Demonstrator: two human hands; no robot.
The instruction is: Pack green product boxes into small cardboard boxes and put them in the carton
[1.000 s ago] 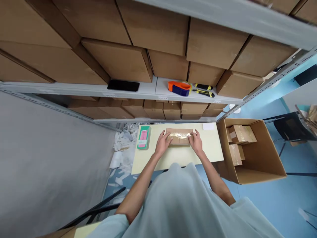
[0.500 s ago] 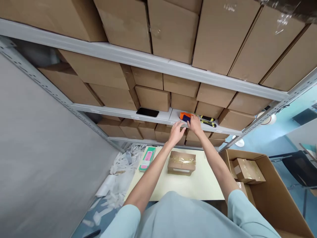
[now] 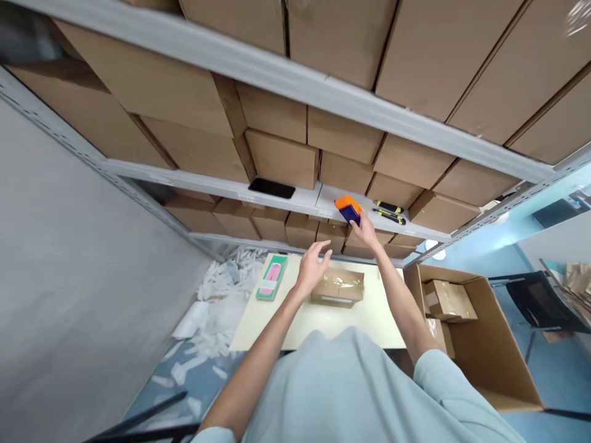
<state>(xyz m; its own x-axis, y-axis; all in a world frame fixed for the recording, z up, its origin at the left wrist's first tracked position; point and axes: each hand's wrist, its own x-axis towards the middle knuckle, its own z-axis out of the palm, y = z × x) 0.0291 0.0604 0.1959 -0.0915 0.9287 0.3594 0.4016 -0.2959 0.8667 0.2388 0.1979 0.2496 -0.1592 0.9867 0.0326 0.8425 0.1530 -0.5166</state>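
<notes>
Tool (image 3: 348, 209) (orange and navy), head view: at the front edge of the shelf (image 3: 305, 196), near end gripped by the right hand (image 3: 365, 231), lying toward 11 o'clock from its fingers, long axis roughly 10-to-4. Left hand (image 3: 311, 271) is farther off, fingers parted around nothing visible, tool toward its 1 o'clock; taped carton (image 3: 340, 288), long axis 9-to-3, sits toward its 4 o'clock, contact unclear. Black-and-yellow cutters (image 3: 390, 216) lie at the tool's 3 o'clock; tabletop (image 3: 378, 320) extends past the carton's 3 and 6 o'clock sides.
</notes>
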